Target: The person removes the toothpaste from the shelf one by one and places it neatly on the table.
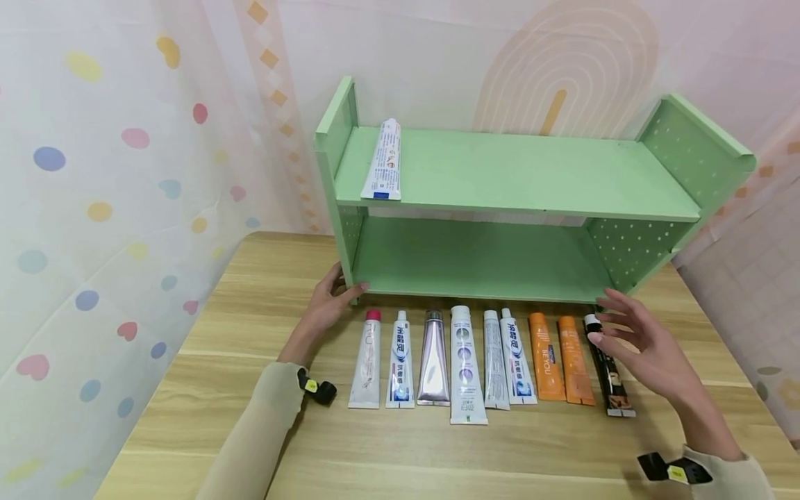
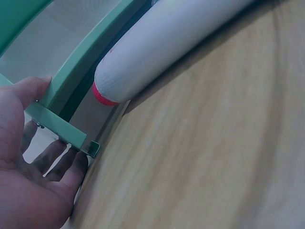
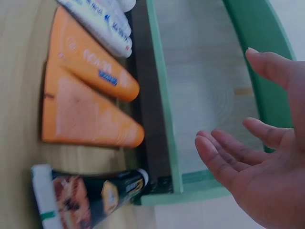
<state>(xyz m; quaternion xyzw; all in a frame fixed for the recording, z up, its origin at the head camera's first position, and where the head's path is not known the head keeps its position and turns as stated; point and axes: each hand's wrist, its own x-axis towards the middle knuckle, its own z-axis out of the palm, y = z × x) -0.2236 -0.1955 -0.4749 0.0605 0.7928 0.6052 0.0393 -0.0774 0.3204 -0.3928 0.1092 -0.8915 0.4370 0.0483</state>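
A green two-tier shelf [image 1: 519, 173] stands on the table. My left hand [image 1: 326, 300] holds the lower front corner of its left side panel, the thumb in front and the fingers around the outer side; the left wrist view shows this hand [image 2: 33, 157] closely. My right hand [image 1: 650, 347] hovers with spread fingers by the shelf's right end, above a black toothpaste tube [image 1: 609, 375]. In the right wrist view the hand [image 3: 262, 162] touches nothing that I can see. One white toothpaste tube [image 1: 384, 163] lies on the upper tier at the left.
Several tubes lie in a row before the shelf: a red-capped white tube [image 1: 365, 364], a silver tube [image 1: 434, 364], a large white tube [image 1: 467, 375], orange tubes [image 1: 546, 361] and others. A patterned cloth [image 1: 125, 208] hangs behind the wooden table [image 1: 400, 458].
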